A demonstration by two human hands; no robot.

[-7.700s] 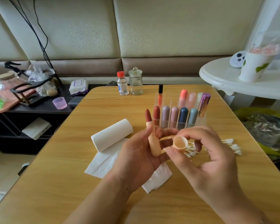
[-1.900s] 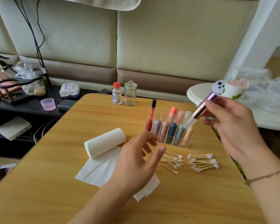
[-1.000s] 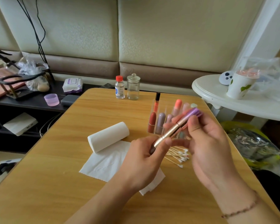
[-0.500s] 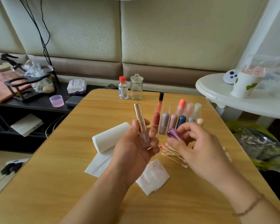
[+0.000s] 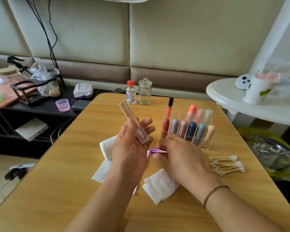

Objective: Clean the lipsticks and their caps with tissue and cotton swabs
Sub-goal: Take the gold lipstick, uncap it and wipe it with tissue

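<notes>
My left hand holds a gold lipstick tube with a frosted clear base upright and tilted to the left, its base resting in my fingers. My right hand pinches the shiny purple cap low over the wooden table, just right of my left palm. A folded tissue with red smears lies below both hands. A white tissue roll and a flat tissue sheet lie partly behind my left hand. Cotton swabs lie in a pile to the right.
A clear acrylic organizer holds several capped lipsticks in two rows behind my right hand. A small red-capped bottle and a glass jar stand at the table's far edge. A white round side table with a cup is at right.
My right hand, with the purple cap, has moved down toward the table and closer to my left palm. My left hand has tilted the gold tube further left.
</notes>
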